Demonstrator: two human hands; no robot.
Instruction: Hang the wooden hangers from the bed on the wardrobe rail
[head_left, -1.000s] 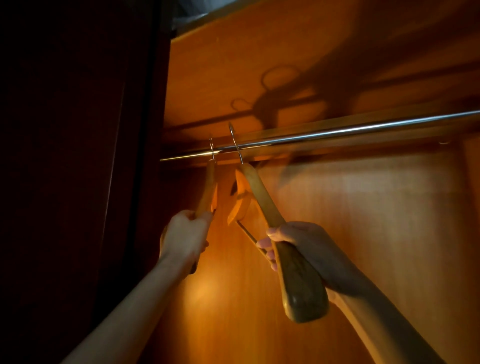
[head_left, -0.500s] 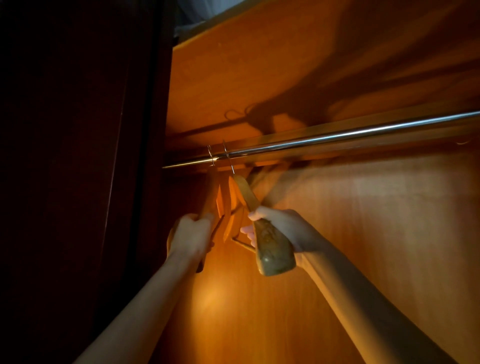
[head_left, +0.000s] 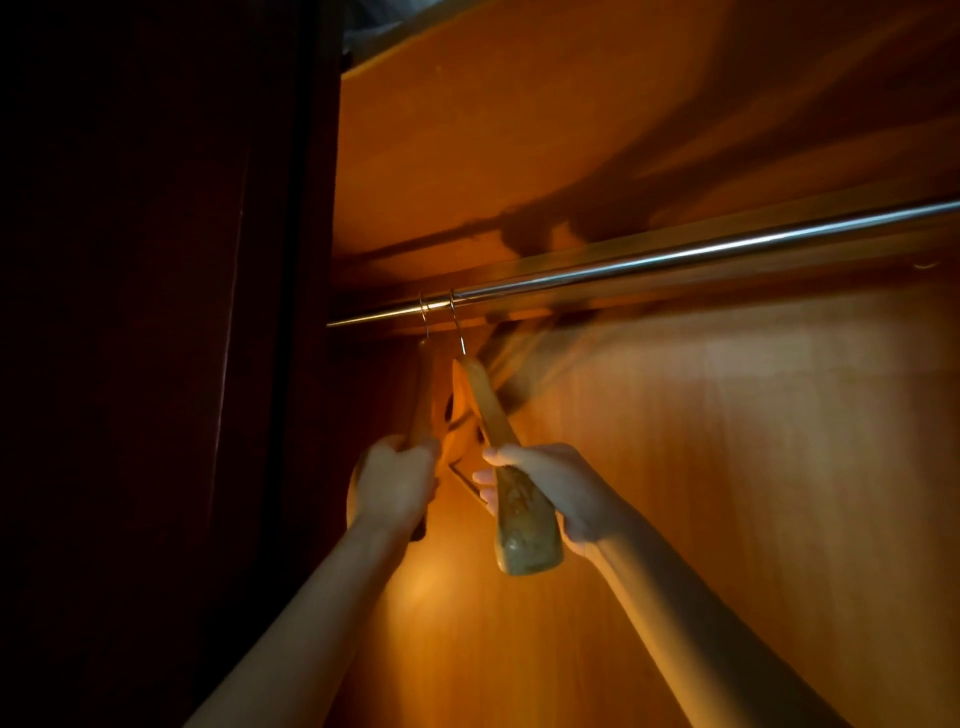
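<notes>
Since a second ago the right hand (head_left: 558, 493) has swung its wooden hanger (head_left: 511, 488) leftward and let its hook settle over the wardrobe rail (head_left: 675, 257), close beside the other hook. Nearest, that hand is clenched around the hanger's lower arm, seemingly steadying it so it hangs square, while the left hand (head_left: 397, 480) grips the darker left hanger (head_left: 423, 405) just beyond its knuckles. Above both grips the two hooks sit at the rail's left end, inside a wardrobe that otherwise shows only bare wood
</notes>
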